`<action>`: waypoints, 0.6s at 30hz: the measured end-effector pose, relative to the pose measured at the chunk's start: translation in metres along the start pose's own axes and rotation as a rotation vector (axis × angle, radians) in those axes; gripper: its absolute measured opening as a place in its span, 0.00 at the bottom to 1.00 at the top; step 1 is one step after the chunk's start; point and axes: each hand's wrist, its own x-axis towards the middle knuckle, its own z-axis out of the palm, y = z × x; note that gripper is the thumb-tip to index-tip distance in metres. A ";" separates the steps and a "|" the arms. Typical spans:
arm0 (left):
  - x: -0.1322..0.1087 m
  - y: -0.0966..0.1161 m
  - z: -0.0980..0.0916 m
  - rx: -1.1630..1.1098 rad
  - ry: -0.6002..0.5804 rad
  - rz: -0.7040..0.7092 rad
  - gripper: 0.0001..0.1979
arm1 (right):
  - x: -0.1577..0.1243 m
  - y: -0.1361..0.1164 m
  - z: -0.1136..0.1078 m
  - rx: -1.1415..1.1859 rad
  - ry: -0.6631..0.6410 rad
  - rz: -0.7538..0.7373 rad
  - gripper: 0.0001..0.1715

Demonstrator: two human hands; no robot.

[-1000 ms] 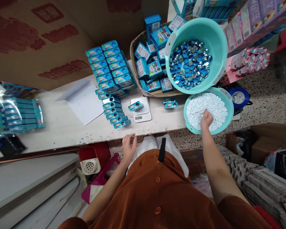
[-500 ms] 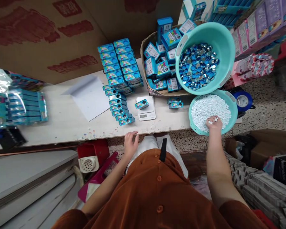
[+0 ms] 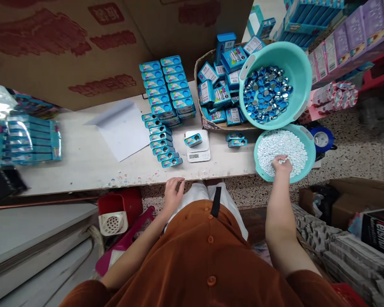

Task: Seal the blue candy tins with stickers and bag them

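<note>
Since a moment ago, the right hand [image 3: 281, 164] has gathered white tablets [image 3: 283, 145] in the near teal basin [image 3: 309, 164], fingers curled around some. Left hand [image 3: 173, 192] rests loose-fingered, holding nothing, at the tabletop [image 3: 83, 164] edge.

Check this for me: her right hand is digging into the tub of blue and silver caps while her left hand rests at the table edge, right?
Not quite. The head view shows the right hand in the lower tub of small white pieces, not the upper tub of blue and silver caps. The left hand does rest at the table edge.
</note>
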 end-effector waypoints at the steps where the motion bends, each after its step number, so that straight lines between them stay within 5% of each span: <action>1: 0.000 0.000 0.000 -0.007 -0.005 -0.001 0.08 | -0.004 0.010 0.001 -0.028 -0.042 0.013 0.16; 5: -0.002 -0.004 0.002 -0.042 -0.002 -0.022 0.08 | -0.026 0.072 0.006 -0.250 -0.190 0.155 0.13; 10: -0.008 -0.011 0.010 -0.111 0.014 -0.061 0.07 | -0.050 0.184 -0.005 -0.527 -0.204 0.291 0.19; 14: -0.008 -0.012 0.013 -0.164 0.036 -0.088 0.07 | -0.052 0.264 -0.015 -0.625 -0.200 0.343 0.23; 18: -0.010 -0.016 0.014 -0.204 0.095 -0.114 0.07 | -0.042 0.316 -0.011 -0.701 -0.213 0.304 0.23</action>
